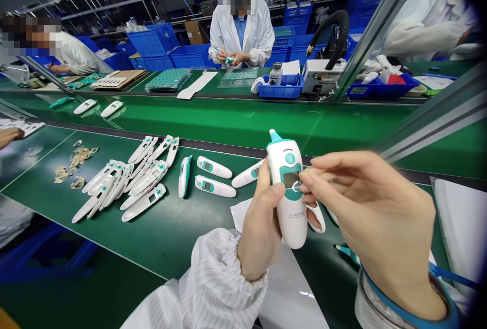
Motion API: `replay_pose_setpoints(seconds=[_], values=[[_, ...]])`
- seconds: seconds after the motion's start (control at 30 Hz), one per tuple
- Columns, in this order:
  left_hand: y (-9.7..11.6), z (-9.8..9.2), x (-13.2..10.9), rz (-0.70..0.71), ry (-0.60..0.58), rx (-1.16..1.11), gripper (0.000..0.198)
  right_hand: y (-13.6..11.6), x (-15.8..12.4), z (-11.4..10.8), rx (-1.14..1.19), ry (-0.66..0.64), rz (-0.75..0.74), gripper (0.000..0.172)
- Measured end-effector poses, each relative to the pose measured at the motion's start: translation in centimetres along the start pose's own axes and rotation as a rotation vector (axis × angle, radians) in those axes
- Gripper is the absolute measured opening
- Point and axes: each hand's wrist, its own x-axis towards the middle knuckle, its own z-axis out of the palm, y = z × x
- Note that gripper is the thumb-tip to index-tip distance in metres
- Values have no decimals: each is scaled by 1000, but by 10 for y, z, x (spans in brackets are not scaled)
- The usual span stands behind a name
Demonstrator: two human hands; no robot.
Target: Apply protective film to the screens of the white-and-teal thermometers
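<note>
One white, teal-tipped thermometer (291,202) fills left fingers (267,202); right fingers (316,183) pinch clear film (296,186).

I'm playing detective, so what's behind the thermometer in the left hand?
Past the edges of the thermometer, you can see the left hand gripping it, white paper and the green table. Its back is hidden, and so is anything straight behind it.
</note>
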Motion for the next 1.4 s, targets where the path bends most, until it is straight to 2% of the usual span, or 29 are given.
replay_pose_setpoints(seconds=[0.13,0.33,0.43,0.6,0.67,0.77,0.83,0.87,1.0,1.17,1.3,1.4], values=[[0,-2,-1,-31,-25,-7,49,0,-1,-1,14,-13,11,15],[-1,-2,-2,-60,36,51,49,-1,-1,-1,-26,-19,-17,16],[-2,-3,-1,-73,20,41,48,-1,1,-2,-64,-18,-1,14],[-1,-6,1,-52,-41,10,30,4,8,-7,-116,25,41,10],[0,-6,1,-53,-59,3,26,8,10,-7,-110,23,55,14],[3,-4,0,-56,-96,9,32,9,9,-2,-42,-131,100,34],[4,-2,-2,-60,-84,25,47,8,7,3,-2,-241,129,49],[4,-1,-3,-63,-73,27,56,7,6,6,26,-283,147,50],[1,-2,-3,-57,-66,-25,81,3,1,12,246,-457,312,38],[-5,-6,4,-51,-107,-86,88,14,3,11,336,-491,522,55],[-9,-11,8,-57,-75,-77,94,25,8,8,336,-557,497,53],[-11,-18,13,-77,-99,-88,95,33,10,6,353,-643,492,51]])
